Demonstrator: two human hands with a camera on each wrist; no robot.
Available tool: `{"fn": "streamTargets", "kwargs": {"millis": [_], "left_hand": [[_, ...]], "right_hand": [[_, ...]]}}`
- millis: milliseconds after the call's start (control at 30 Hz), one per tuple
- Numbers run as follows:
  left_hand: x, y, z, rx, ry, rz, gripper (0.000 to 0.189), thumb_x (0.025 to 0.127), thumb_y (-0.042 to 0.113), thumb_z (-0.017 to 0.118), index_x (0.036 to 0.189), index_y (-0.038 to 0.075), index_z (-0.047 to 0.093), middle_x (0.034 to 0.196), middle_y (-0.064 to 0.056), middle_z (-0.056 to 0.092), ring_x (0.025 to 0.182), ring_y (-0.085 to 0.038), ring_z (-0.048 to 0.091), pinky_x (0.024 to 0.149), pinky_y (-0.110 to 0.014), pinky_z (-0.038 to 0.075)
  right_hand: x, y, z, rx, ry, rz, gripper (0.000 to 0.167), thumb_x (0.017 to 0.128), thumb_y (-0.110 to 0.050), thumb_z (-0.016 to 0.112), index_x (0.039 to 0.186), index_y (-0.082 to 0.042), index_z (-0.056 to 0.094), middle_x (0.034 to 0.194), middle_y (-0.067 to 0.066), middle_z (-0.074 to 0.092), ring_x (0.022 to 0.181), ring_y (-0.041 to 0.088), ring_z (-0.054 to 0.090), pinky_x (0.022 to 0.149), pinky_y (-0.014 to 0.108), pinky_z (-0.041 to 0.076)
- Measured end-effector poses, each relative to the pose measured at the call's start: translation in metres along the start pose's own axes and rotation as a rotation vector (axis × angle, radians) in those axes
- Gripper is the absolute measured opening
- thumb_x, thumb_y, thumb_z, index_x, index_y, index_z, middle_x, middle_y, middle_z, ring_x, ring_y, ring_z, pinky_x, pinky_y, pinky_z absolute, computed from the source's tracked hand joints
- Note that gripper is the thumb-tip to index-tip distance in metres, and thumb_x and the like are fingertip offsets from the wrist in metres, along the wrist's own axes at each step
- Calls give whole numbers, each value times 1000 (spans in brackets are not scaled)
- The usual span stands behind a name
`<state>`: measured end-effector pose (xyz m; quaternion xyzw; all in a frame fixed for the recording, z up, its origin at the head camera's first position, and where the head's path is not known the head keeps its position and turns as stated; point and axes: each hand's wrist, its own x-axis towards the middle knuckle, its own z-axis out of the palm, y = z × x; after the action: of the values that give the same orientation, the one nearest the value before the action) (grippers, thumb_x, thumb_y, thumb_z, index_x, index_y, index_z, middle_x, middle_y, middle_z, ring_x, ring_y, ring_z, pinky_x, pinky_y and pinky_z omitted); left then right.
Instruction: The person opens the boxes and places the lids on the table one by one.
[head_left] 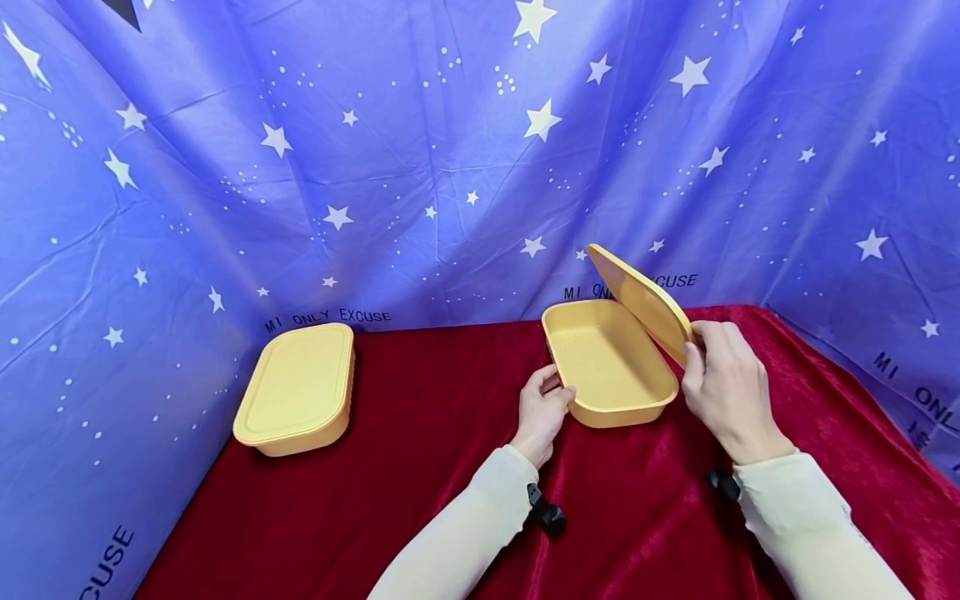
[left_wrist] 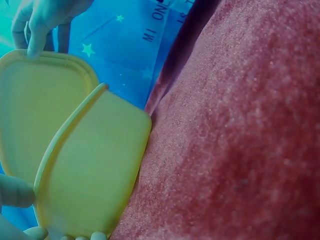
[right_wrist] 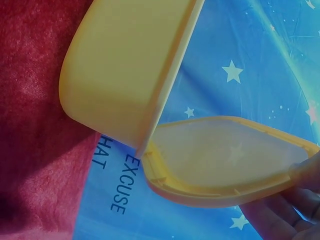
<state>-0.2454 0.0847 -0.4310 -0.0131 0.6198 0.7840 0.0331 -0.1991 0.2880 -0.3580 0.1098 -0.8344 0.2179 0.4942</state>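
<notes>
A yellow rectangular food container (head_left: 611, 358) with rounded corners sits uncovered on the red cloth, its inside bare. My left hand (head_left: 542, 412) grips its near left side, thumb at the rim and fingers along the wall. Tilted up over the container's right edge is its matching yellow lid (head_left: 645, 296), which my right hand (head_left: 727, 383) pinches at the near end. In the right wrist view the lid (right_wrist: 227, 160) shows its underside and inner ridge, close to the container's rim (right_wrist: 172, 75). Only the left hand's fingertips (left_wrist: 17, 192) appear in the left wrist view.
Another yellow container (head_left: 300, 387), with a lid on, stands at the left of the table. Dark red velvet cloth (head_left: 420, 400) covers the table. A blue star-printed curtain (head_left: 420, 167) rises behind and along both sides.
</notes>
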Motion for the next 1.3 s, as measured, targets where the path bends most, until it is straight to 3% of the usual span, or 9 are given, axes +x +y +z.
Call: {"fn": "streamTargets", "kwargs": {"millis": [467, 1000, 1300], "left_hand": [[0, 1, -1, -2, 1, -5, 44, 83, -2, 64, 126, 7, 58, 112, -7, 59, 93, -16, 61, 80, -35, 52], [0, 0, 0, -7, 7, -7, 44, 82, -3, 64, 125, 5, 58, 115, -11, 59, 93, -16, 62, 78, -34, 52], [0, 0, 1, -9, 10, -11, 43, 82, -3, 64, 123, 8, 60, 111, -7, 59, 92, -16, 62, 79, -34, 52]], "right_hand": [[1, 1, 0, 29, 31, 37, 17, 82, 6, 58, 99, 8, 58, 89, 23, 56, 81, 38, 54, 69, 55, 42], [0, 1, -2, 45, 46, 124, 15, 84, 5, 57, 98, 9, 58, 90, 23, 57, 83, 37, 55, 72, 52, 41], [0, 2, -3, 52, 61, 155, 17, 84, 4, 55, 99, 10, 58, 89, 25, 56, 85, 39, 52, 72, 51, 39]]}}
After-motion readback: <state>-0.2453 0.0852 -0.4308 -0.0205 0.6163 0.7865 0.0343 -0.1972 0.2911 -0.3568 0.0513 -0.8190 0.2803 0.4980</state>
